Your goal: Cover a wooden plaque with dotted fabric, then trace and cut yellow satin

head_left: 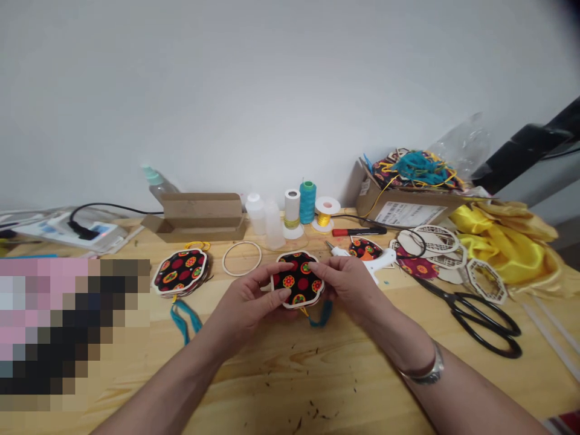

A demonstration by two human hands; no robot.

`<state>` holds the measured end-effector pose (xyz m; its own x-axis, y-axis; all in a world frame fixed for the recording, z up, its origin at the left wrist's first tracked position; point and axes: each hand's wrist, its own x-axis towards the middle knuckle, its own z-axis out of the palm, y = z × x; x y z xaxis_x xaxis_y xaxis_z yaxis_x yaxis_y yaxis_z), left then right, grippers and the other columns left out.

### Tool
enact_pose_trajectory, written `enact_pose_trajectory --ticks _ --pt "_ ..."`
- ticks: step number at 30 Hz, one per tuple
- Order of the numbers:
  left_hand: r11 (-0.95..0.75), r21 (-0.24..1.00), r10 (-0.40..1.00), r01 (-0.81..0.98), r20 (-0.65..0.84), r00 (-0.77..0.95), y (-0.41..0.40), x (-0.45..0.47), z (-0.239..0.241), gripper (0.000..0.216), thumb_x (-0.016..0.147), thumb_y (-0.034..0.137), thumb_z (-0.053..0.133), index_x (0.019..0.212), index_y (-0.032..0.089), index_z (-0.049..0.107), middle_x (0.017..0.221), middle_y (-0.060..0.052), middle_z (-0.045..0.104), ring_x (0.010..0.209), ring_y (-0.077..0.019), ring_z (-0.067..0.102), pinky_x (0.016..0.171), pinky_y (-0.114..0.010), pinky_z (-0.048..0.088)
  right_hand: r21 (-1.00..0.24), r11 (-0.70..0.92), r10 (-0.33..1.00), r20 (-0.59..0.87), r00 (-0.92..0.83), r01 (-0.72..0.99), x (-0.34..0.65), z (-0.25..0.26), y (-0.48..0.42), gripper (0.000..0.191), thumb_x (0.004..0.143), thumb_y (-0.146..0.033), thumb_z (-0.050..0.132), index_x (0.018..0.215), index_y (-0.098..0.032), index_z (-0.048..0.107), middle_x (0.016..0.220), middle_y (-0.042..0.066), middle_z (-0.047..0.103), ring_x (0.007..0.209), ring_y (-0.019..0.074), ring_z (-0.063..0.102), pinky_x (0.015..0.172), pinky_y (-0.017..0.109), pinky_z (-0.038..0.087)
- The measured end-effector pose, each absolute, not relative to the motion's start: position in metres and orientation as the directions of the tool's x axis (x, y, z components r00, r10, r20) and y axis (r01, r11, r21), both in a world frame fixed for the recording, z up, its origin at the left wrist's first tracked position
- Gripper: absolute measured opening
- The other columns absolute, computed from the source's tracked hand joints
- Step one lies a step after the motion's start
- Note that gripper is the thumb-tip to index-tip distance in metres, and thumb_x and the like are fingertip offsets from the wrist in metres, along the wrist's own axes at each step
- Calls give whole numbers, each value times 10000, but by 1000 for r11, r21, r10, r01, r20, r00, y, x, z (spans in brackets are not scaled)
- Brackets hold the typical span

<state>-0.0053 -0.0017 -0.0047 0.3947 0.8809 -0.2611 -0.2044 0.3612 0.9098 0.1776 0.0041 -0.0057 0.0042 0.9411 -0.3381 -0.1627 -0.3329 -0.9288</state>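
Both my hands hold a flat lobed ornament (298,279) covered in black cloth with red and yellow flowers, edged in pale wood. My left hand (249,300) pinches its left and lower edge. Its right edge is gripped by my right hand (348,283), which wears a silver bracelet at the wrist. A teal tassel cord (321,316) hangs under the ornament onto the wooden table (290,374).
A stack of similar ornaments (180,272) and a wooden ring (241,258) lie to the left. Thread spools (307,202), small bottles and a cardboard piece stand at the back. Black scissors (480,317), a white glue gun (378,264), wooden frames, yellow cloth (507,241) and a filled box sit right.
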Motion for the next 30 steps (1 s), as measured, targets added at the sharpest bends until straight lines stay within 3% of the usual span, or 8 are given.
enact_pose_trajectory --ticks 6,10,13,15,17,20,25,30 --pt "360 912 883 -199 -263 390 -1 -5 -10 422 704 191 763 1106 260 658 1030 -25 736 868 -210 703 723 -318 594 -939 -326 945 -327 -8 -110 178 -5 4 354 594 -450 763 561 -135 605 446 -25 545 382 64 405 376 206 257" --pt "357 915 895 -185 -279 349 2 -7 -10 453 686 195 770 1119 254 653 1031 -22 737 864 -207 702 726 -315 589 -948 -306 951 -300 -74 -91 181 -4 5 427 659 -555 699 628 -133 644 499 -2 589 413 85 460 394 216 316" --pt "328 928 914 -179 -263 309 4 -9 -8 440 681 199 771 1105 246 660 1063 -26 727 863 -204 699 714 -310 590 -967 -237 966 -225 -128 -89 185 -3 7 427 715 -529 677 920 -155 683 670 25 684 551 131 592 495 239 438" --pt "325 927 920 -190 -263 290 5 -11 -6 429 676 196 773 1089 243 668 1055 -30 729 841 -203 702 689 -305 593 -986 -139 974 -119 -192 -92 188 -2 6 535 685 -384 754 1171 -215 607 856 30 722 717 155 650 641 271 504" --pt "340 916 919 -215 -275 283 6 -12 -5 427 667 185 777 1077 242 674 1044 -35 731 836 -208 703 675 -308 595 -992 -74 953 -40 -301 -100 190 -3 5 658 650 -246 786 1264 -279 553 1002 27 712 851 168 657 765 306 516" --pt "358 898 916 -256 -285 282 5 -12 -3 414 652 164 783 1049 232 686 1023 -42 733 837 -213 702 660 -309 598 -988 -75 922 -18 -387 -132 191 -5 4 534 640 -187 779 1145 -303 653 1017 10 706 865 173 661 787 325 527" --pt "372 893 912 -256 -299 281 4 -12 0 371 669 152 771 1026 213 692 993 -48 728 778 -183 691 608 -286 600 -984 -72 950 -18 -311 -163 189 -8 5 396 630 -148 774 1005 -262 721 968 11 724 886 181 669 849 359 518" --pt "371 890 910 -267 -291 294 4 -11 2 378 677 173 771 1044 191 686 1000 -71 722 762 -184 686 591 -288 599 -987 -54 961 -9 -277 -154 188 -7 6 377 614 -151 789 975 -243 727 977 22 729 897 182 670 867 367 514"
